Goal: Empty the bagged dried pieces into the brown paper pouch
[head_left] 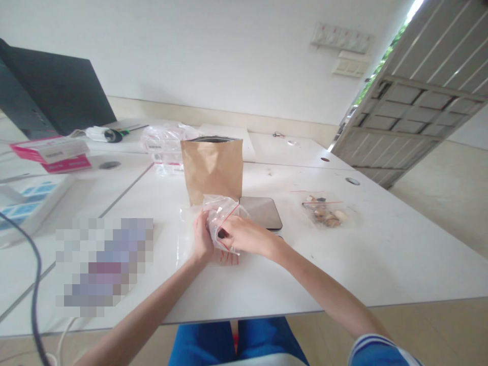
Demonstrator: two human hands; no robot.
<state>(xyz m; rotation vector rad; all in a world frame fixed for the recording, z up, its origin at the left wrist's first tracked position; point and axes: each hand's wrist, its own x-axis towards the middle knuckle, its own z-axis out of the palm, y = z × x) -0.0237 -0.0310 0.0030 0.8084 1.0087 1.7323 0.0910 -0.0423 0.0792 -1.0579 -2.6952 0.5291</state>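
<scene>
My left hand (203, 238) is closed on the side of a clear zip bag (218, 204) with a red seal line. My right hand (246, 235) reaches into the bag's mouth, fingers bent and partly hidden by the plastic; a small dark thing shows beside them, too unclear to name. Under my hands lie flat clear zip bags (184, 239) with red seal lines. Just behind stands an upright brown kraft paper pouch (213, 170), its top open. A flat scale-like device (263, 212) with a metal top sits to the right, partly covered by my right arm.
Farther right lies a clear zip bag (328, 218) holding brownish dried pieces. Plastic-wrapped packs (163, 145) are behind the pouch. Pink-and-white boxes (64, 155), a dark monitor-like panel (63, 89) and a cable (36, 284) occupy the left. A pixelated object (110, 264) lies near my left forearm.
</scene>
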